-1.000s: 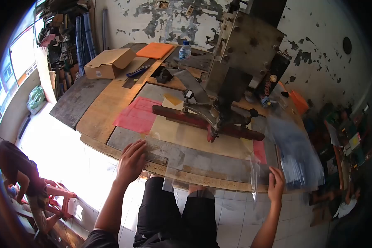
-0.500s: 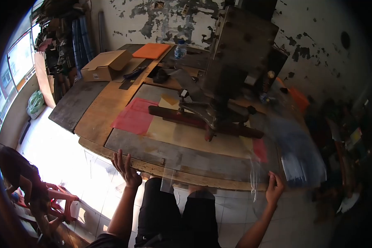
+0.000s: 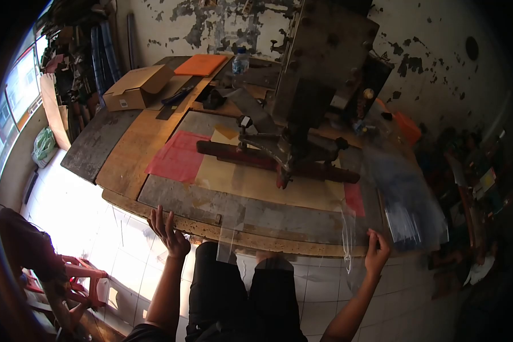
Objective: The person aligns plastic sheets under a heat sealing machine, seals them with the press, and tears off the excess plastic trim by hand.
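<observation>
Clear plastic (image 3: 348, 236) overhung the front edge of the worktop (image 3: 122, 151); there the left hand (image 3: 172, 235) splayed loose fingers; right hand's (image 3: 377, 252) grip, I couldn't tell.

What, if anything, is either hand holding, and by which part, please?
The left hand, fingers spread at the table edge, holds nothing visible. Whether the right hand grips the clear plastic near it cannot be told.
</observation>
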